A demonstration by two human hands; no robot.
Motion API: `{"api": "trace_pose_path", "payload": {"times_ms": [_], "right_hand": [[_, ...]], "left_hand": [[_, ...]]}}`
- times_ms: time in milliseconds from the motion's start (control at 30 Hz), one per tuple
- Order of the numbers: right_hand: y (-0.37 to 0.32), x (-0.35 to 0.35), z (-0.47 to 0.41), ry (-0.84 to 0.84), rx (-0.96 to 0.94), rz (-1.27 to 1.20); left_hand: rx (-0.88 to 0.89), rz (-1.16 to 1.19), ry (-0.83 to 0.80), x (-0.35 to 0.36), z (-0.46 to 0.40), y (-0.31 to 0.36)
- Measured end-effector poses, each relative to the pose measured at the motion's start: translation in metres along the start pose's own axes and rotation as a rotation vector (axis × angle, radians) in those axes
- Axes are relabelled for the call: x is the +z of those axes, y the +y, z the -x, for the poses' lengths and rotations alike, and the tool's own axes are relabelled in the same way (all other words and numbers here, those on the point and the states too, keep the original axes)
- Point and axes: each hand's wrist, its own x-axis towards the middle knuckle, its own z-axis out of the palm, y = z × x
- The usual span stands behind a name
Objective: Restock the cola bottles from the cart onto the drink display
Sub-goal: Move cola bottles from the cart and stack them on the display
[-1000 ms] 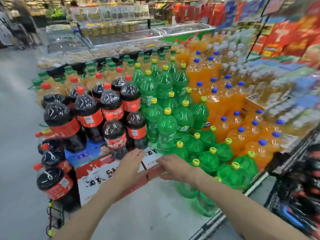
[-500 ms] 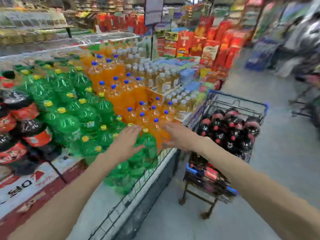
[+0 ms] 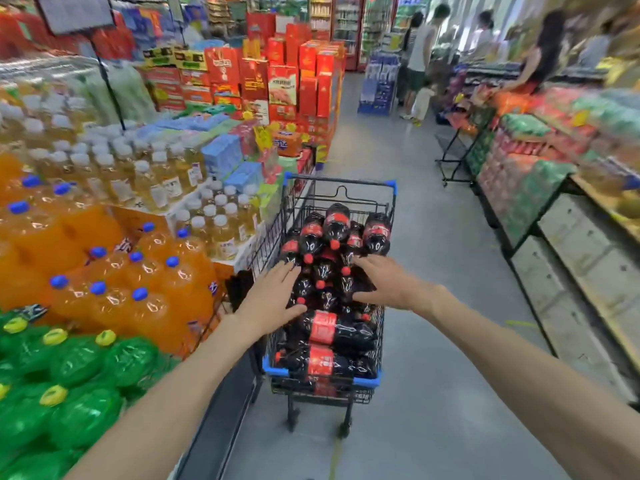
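Note:
A black wire cart (image 3: 391,202) with blue corners stands in the aisle, piled with several dark cola bottles (image 3: 327,332) with red labels and red caps, most lying on their sides. My left hand (image 3: 272,301) reaches over the cart's left side with fingers straight, over the bottles. My right hand (image 3: 389,284) hovers over the middle of the pile, fingers spread and relaxed. Neither hand grips a bottle. The drink display (image 3: 104,271) runs along the left; its cola section is out of view.
Orange soda bottles (image 3: 152,268), green soda bottles (image 3: 76,372) and pale tea bottles (image 3: 162,181) fill the display on the left. Red boxes (image 3: 277,84) stack behind. Shelving (image 3: 571,258) lines the right. Several people (image 3: 420,57) stand far down the aisle.
My view has swung right from the cola section of the display to the cart. Both hands moved from the display's front edge to above the cola bottles in the cart.

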Motion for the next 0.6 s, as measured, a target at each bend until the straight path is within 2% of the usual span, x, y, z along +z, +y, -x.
{"api": "trace_pose_path", "payload": {"times_ms": [133, 267, 367, 433, 500, 567, 600], "right_hand": [[0.044, 0.029, -0.025, -0.102, 0.098, 0.001], [0.074, 0.070, -0.053, -0.219, 0.159, -0.077], [0.087, 0.107, -0.073, -0.317, 0.168, -0.137], [0.095, 0.133, -0.089, -0.376, 0.163, -0.175], [0.102, 0.159, -0.105, -0.426, 0.166, -0.210], [0.109, 0.186, -0.120, -0.467, 0.175, -0.217], [0.113, 0.201, -0.128, -0.493, 0.178, -0.214]], "left_hand": [[-0.051, 0.063, -0.148, 0.049, -0.059, -0.001], [-0.217, 0.157, -0.296, 0.106, -0.096, -0.015], [-0.345, 0.316, -0.396, 0.155, -0.107, -0.025], [-0.454, 0.452, -0.435, 0.199, -0.116, -0.040], [-0.607, 0.591, -0.414, 0.293, -0.120, -0.077], [-0.734, 0.701, -0.436, 0.349, -0.117, -0.095], [-0.804, 0.743, -0.453, 0.353, -0.120, -0.090]]}}
